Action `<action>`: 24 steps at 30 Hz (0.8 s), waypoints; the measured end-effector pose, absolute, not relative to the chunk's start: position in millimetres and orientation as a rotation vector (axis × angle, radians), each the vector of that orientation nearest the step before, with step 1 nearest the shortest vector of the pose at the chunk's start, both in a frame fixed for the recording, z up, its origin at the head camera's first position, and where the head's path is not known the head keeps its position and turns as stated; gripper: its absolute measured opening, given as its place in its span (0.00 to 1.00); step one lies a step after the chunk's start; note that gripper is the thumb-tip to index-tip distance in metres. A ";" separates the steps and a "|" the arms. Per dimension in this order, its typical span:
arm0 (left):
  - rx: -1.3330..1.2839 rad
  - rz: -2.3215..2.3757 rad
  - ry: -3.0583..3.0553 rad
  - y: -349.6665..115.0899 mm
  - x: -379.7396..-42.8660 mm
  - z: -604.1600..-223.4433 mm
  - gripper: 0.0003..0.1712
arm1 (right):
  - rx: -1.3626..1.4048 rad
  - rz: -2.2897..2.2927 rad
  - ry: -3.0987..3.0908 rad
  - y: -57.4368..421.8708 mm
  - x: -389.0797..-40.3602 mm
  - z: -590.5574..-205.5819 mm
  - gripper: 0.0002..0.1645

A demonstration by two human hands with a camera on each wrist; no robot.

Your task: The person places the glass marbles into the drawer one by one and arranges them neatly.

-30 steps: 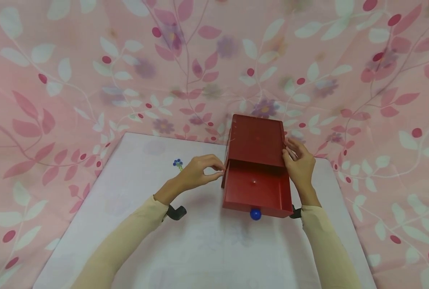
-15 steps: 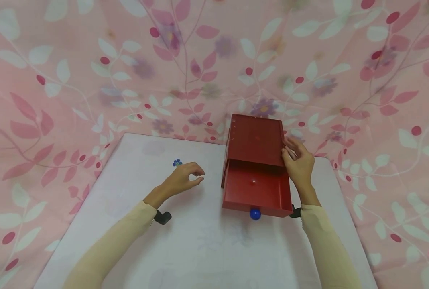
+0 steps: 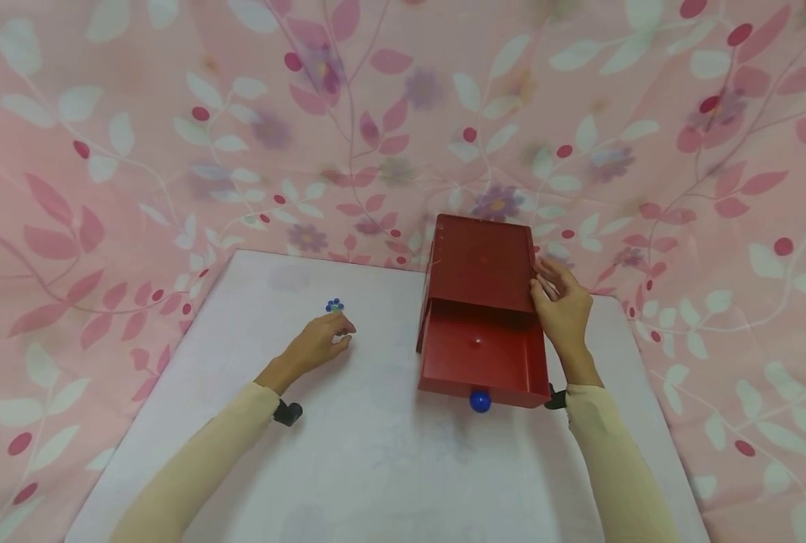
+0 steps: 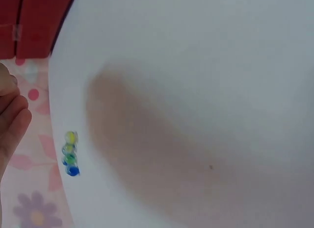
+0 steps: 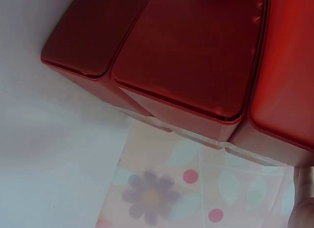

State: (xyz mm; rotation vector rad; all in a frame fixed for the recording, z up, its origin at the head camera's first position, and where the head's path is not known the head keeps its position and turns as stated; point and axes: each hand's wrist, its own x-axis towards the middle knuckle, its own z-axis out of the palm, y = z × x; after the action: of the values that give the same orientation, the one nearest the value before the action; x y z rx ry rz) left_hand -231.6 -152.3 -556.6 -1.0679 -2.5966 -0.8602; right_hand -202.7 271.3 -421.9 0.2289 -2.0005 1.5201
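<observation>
My left hand (image 3: 313, 343) hovers over the white table with thumb and fingers apart and nothing between them. Just beyond its knuckles lies a small flower of glassy blue beads (image 3: 335, 305), partly covered by the hand in the head view. The left wrist view shows its yellow, green and blue beads (image 4: 70, 157) lined up from the side. My right hand (image 3: 564, 309) touches the right side of a red drawer box (image 3: 484, 264), fingertips and thumb against its wall. The box's top drawer (image 3: 480, 358) is pulled out, its inside bare, with a blue ball knob (image 3: 480, 401) in front.
Pink floral cloth (image 3: 389, 151) rises behind and around the white table (image 3: 348, 467). In the right wrist view the stacked drawer fronts (image 5: 181, 51) appear sideways. Black wrist mounts (image 3: 287, 412) sit under the sleeves.
My left hand has left the drawer box's left side and moved left toward the beads. The right hand and the drawer box have stayed in place.
</observation>
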 end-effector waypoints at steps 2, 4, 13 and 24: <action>-1.050 -0.854 -2.599 -156.7 -233.8 -559.0 0.11 | 0.228 1.508 -2.005 271.3 -202.2 -421.3 0.23; -1.035 -0.850 -2.600 -160.3 -236.4 -560.3 0.11 | 0.226 1.496 -2.012 271.4 -202.0 -420.7 0.23; -0.858 -0.889 -2.697 -173.9 -250.0 -570.3 0.11 | 0.233 1.532 -2.001 270.0 -200.2 -420.5 0.23; -0.526 -0.909 -2.813 -184.3 -260.5 -582.2 0.10 | 0.236 1.522 -2.002 270.8 -201.5 -420.9 0.23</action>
State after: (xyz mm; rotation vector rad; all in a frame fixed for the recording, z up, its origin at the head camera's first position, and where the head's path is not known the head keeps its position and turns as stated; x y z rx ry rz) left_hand -260.5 -184.3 -582.2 -0.5257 -2.8134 -0.9092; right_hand -201.5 270.8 -420.9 0.2361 -2.0018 1.5220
